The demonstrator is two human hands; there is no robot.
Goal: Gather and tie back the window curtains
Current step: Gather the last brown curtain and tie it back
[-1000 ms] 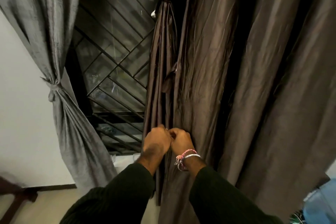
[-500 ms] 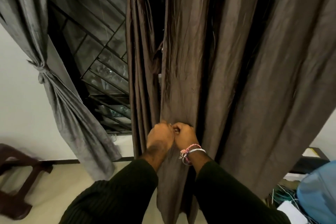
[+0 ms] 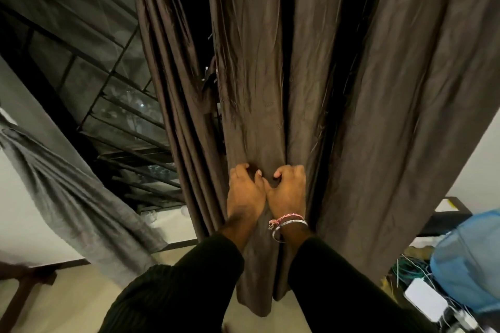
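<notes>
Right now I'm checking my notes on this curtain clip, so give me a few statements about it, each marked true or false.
1. Both hands grip the brown curtain. True: the left hand and right hand curl into its folds side by side.
2. The grey curtain hangs loose. False: it is drawn in to a gathered point at the far left.
3. The bracelets are on the left wrist. False: they are on the right wrist.
4. A blue bag lies at the lower right. True.
5. A tie is wrapped round the brown curtain at the hands. False: none shows there.
</notes>
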